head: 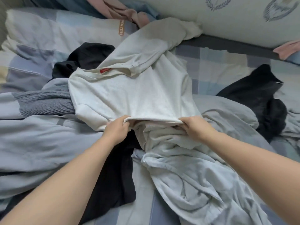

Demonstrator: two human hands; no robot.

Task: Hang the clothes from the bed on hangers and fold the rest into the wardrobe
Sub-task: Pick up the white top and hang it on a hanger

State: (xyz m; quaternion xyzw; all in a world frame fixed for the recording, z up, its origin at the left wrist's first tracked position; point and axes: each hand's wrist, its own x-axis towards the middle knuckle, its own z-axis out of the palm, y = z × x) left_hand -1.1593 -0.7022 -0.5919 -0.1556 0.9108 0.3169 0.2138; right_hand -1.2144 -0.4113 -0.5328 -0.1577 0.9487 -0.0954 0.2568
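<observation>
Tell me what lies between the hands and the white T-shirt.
Nothing visible: the left hand and the right hand both grip the white T-shirt at its near edge. The wardrobe is out of view.

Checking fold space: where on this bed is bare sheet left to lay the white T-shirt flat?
Checked sheet lies bare between the white T-shirt, the black garment at right and the pillow. Around the left hand and right hand, piled clothes crowd it.
</observation>
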